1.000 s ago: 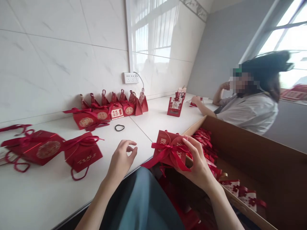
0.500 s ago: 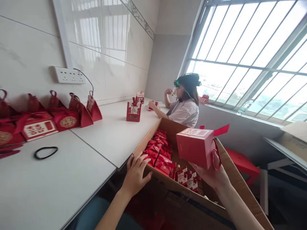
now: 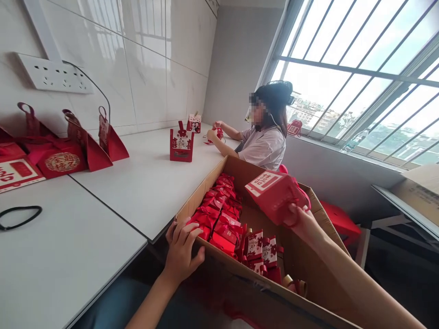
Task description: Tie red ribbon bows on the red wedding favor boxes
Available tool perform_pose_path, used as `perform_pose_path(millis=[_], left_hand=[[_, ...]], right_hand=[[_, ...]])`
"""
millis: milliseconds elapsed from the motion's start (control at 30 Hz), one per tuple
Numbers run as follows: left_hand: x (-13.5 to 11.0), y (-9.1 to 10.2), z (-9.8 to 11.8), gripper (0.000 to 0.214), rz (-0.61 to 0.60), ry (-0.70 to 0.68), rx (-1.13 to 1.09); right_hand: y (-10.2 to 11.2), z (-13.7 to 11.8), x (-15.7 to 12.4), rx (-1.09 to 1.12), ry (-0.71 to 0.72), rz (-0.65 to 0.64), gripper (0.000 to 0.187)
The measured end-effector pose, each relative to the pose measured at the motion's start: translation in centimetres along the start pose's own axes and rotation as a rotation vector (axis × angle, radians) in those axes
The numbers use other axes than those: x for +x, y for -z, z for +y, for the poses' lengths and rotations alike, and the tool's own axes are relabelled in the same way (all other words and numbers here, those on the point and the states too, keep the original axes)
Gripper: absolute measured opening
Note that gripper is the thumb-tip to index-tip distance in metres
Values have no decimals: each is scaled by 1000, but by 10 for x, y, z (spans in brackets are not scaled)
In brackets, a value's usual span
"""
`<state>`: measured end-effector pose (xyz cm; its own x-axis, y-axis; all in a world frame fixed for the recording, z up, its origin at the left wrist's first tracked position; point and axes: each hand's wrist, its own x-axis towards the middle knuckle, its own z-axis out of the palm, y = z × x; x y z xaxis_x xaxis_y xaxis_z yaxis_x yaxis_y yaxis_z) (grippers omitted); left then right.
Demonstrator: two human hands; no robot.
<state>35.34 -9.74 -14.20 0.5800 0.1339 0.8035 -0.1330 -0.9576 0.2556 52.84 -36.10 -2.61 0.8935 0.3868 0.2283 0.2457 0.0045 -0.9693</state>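
My right hand [image 3: 301, 221] is closed on a red gift box [image 3: 274, 194] with a pale printed panel and red cord loops, holding it tilted above a large cardboard box [image 3: 329, 228]. Over the near left corner of the cardboard box my left hand [image 3: 183, 251] is hooked, fingers across the rim and thumb on the outer side. Inside are rows of glossy red gift boxes [image 3: 226, 233] with ribbons. Nearer the front wall lie several red boxes with white printed faces [image 3: 254, 246], and gold-coloured ribbon [image 3: 295, 285] shows beside them.
Red gift boxes with loop handles [image 3: 65, 153] line the white table [image 3: 113, 201] on the left, near a black hair tie [image 3: 20, 217]. A red box [image 3: 181, 145] stands farther back. Across the table a co-worker [image 3: 264, 137] handles a small red item. A red stool [image 3: 338, 224] is right.
The red gift box in my right hand has tipped over and dropped slightly toward the cardboard box. My left hand stays on the rim. The view has shifted right.
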Motion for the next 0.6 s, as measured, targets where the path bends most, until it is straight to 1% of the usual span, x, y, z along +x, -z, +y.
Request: perform_pose_path(millis=[67, 133, 167, 200, 267, 300, 333, 367, 400, 500, 600], left_hand=[[0, -4, -1, 25, 32, -12, 1], [-1, -7, -2, 26, 51, -19, 10], [-1, -8, -3, 26, 59, -21, 15], [-1, -8, -4, 25, 63, -26, 19], [-2, -9, -5, 25, 66, -37, 31], [-2, -9, -6, 26, 66, -40, 36], [-2, -9, -6, 26, 68, -43, 39], [-3, -9, -7, 27, 72, -48, 39], [-3, -10, -7, 27, 81, -53, 36], [-4, -14, -9, 28, 114, -68, 24], [-6, -18, -12, 27, 134, -69, 27]], right_hand=[[6, 10, 18, -165, 63, 81, 70], [11, 20, 35, -274, 101, 144, 82], [12, 24, 43, -273, 92, 161, 83], [12, 28, 48, -216, 43, 158, 81], [8, 31, 53, -22, -116, 103, 65], [3, 31, 52, 80, -195, 55, 56], [-2, 29, 50, 173, -254, -3, 50], [-8, 26, 45, 249, -290, -66, 51], [-15, 22, 39, 305, -308, -128, 55], [-31, 10, 21, 428, -360, -294, 64], [-37, 2, 9, 434, -396, -352, 66]])
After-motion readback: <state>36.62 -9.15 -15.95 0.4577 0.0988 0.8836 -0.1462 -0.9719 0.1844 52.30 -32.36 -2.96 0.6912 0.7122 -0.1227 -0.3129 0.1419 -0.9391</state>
